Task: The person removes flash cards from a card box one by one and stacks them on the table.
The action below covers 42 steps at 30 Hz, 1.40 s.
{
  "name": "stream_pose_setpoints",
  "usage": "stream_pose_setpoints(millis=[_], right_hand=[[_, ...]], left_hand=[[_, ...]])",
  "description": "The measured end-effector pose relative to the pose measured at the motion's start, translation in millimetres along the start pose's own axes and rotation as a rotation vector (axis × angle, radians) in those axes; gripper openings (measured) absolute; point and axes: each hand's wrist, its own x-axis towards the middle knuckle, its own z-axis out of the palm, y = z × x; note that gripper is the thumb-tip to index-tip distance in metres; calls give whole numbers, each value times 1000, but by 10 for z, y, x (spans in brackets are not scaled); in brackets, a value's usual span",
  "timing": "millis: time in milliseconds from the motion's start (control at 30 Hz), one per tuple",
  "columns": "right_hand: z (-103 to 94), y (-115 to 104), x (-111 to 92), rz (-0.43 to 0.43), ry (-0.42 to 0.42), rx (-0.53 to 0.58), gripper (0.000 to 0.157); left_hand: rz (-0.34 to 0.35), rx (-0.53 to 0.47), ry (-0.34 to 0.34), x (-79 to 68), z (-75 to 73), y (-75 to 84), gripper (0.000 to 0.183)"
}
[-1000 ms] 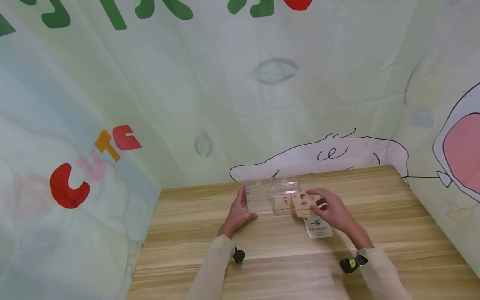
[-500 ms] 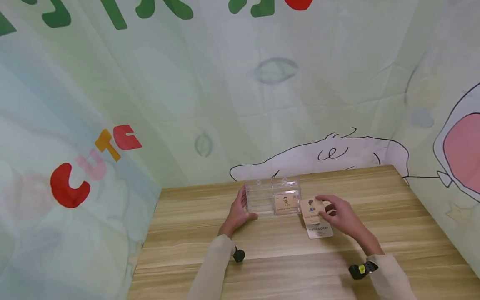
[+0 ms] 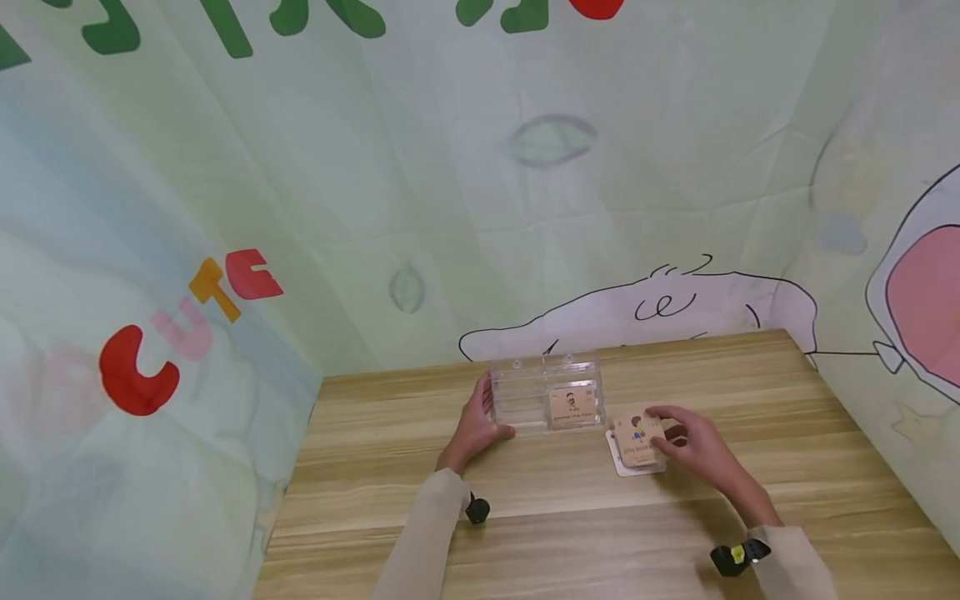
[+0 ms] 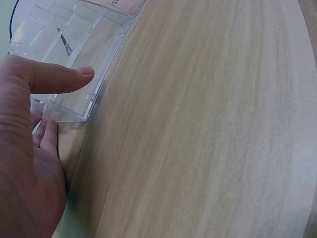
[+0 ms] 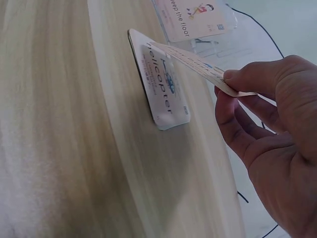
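Right hand [image 3: 693, 446]: thumb and fingers pinch the edge of a peach-coloured card [image 3: 636, 437], tilted above a white helicopter card [image 5: 157, 84] that lies flat on the table; cannot tell whether the two touch. Left hand [image 3: 472, 429]: thumb in front, fingers behind, holding the left end of a clear plastic holder [image 3: 520, 410]. A "sweep the floor" card [image 3: 573, 408] sits in its right compartment. Pale sleeves [image 3: 420, 533], a dark device [image 3: 477, 509] at each wrist. Table [image 3: 540, 542]: light wood grain in streaks; holder near the back edge. Beyond, a creased, pale green-white cloth [image 3: 450, 200] covers the walls: coloured "CUTE" letters [image 3: 118, 371] left, pink balloon drawing [image 3: 926, 304] right.
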Motion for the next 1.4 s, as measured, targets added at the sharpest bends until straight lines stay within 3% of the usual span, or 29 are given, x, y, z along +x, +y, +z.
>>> stream_pose_setpoints(millis=[233,867,1400], right_hand=[[48,36,-55,62,-5,40,46],[178,132,-36,85,-21,44,44],[243,164,-21,-5,23,-156,35]], left_hand=[[-1,5,3,6,-4,-5,113],[-8,29,-14,-8,-14,32,112],[-13,44,-14,-11,-15,55,111]])
